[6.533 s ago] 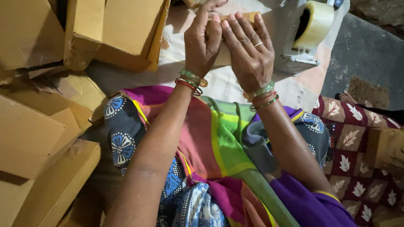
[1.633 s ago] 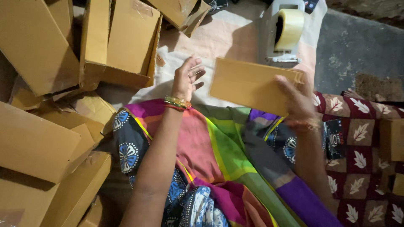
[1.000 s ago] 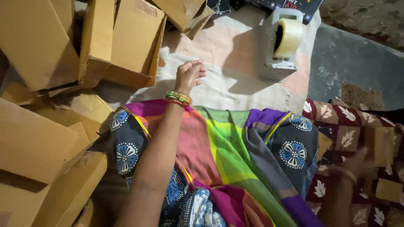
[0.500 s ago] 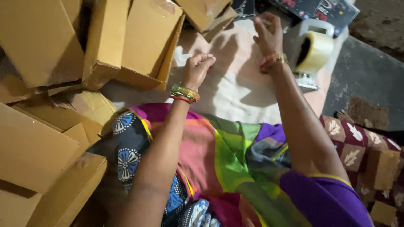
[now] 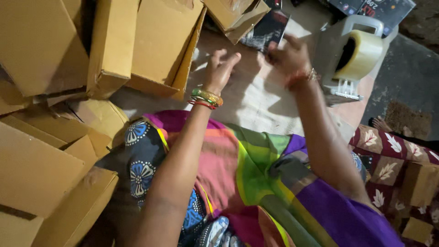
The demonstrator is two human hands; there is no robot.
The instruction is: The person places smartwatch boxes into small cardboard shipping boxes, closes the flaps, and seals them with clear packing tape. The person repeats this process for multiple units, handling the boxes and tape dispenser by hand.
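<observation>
Beyond the lap, right hand [image 5: 288, 57], fingers blurred, grip unclear, reached a dark flat packet [image 5: 265, 31]; left hand [image 5: 220, 68] loosely curled, empty. One tape dispenser [image 5: 354, 57]; brown cartons [image 5: 160, 43] stacked left.

One head camera — looking steeply down, close over lap [image 5: 238, 178] and floor.
</observation>
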